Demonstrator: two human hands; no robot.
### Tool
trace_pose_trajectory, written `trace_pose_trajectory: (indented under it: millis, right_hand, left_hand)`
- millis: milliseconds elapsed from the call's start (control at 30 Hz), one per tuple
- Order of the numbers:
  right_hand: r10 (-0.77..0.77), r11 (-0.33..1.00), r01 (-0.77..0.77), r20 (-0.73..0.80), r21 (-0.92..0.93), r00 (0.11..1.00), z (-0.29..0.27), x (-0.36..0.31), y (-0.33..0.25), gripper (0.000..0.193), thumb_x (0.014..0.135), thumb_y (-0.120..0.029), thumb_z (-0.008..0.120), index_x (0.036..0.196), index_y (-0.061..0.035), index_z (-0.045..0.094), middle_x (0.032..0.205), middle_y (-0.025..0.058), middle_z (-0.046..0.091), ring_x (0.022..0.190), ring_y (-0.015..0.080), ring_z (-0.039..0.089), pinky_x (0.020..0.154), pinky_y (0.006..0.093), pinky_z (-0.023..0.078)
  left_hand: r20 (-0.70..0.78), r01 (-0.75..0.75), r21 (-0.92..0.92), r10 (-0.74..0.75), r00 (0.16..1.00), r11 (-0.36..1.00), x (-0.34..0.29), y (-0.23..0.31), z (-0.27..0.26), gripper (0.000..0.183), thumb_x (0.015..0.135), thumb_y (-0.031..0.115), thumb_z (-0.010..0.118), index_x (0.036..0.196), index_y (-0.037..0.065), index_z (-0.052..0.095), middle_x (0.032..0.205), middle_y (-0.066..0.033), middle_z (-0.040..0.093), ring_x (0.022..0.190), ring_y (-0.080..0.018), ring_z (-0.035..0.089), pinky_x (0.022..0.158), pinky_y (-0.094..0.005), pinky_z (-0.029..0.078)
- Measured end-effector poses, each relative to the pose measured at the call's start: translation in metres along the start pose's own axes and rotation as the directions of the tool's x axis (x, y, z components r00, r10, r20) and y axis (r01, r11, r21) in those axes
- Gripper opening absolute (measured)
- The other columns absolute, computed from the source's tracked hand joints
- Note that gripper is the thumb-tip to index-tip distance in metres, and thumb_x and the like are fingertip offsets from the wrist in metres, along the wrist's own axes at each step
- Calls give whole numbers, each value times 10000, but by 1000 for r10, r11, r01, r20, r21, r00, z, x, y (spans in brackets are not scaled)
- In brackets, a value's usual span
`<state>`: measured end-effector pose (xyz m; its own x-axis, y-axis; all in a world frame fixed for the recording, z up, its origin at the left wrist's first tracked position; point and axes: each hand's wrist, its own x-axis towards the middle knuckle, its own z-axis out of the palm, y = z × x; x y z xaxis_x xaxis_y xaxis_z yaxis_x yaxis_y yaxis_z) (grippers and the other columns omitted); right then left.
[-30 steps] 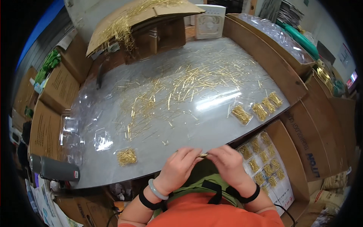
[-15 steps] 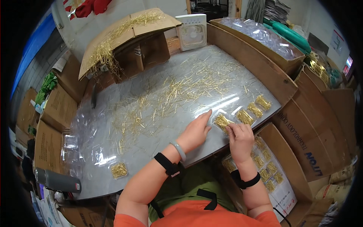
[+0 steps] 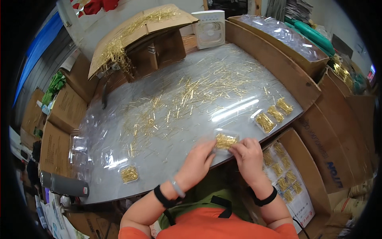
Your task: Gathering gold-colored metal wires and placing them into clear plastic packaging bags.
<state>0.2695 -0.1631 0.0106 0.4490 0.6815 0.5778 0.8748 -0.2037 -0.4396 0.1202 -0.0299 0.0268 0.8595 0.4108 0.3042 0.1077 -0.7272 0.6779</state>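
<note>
Between my hands, near the table's front edge, lies a small clear plastic box (image 3: pixel 227 141) filled with gold wire hooks. The thumb and fingers of my right hand (image 3: pixel 249 154) pinch its right side. My left hand (image 3: pixel 195 160), slightly blurred, is at the box's left side with its fingers stretched and the thumb apart. Further right stand filled boxes in a row: one clear box (image 3: pixel 265 122), then two more bundles of gold hooks (image 3: pixel 275 113). Another filled box (image 3: pixel 129 174) sits by itself at the front left.
Loose gold hooks (image 3: pixel 195 89) are strewn over the grey table (image 3: pixel 179 181). Clear plastic cases (image 3: pixel 81 155) lie at the left, beside a grey bottle (image 3: pixel 65 185). A cardboard carton (image 3: pixel 306 167) below right holds several filled boxes. A white fan (image 3: pixel 209 30) stands at the back.
The filled box has come away from the right-hand row, leftward and nearer to me. My right hand moved with it, and my left hand lowered to its left side.
</note>
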Motion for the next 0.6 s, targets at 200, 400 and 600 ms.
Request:
trace_pose_trajectory:
  millis: [200,400,600]
  right_hand:
    - [-187,972,167,112,168,976,10,-12,-40,156,704,-108,771,838,-109,692,774,28,591,770,244,561,709,367,470]
    - [-225,957,183,179,226,958,14,-4,-53,174,732,-72,728,900,-90,687,817,43,602,796,255,576,716,368,482]
    - [-16,964,-14,111,264,994,17,-17,-56,314,767,-36,738,1069,-55,656,966,106,636,867,310,589,759,387,496]
  left_hand:
    - [-66,178,-14,-179,982,984,-79,4,-27,607,860,148,721,1386,-12,464,1372,-211,500,1202,-387,531,1032,-422,426]
    - [-9,-10,317,14,1000,948,-66,-16,-27,925,851,348,726,1518,-6,192,1536,-233,285,1405,-434,301,1140,-500,282]
    - [56,-47,334,30,998,941,-63,-23,-16,905,882,351,678,1527,-10,155,1540,-232,281,1414,-434,288,1150,-541,240]
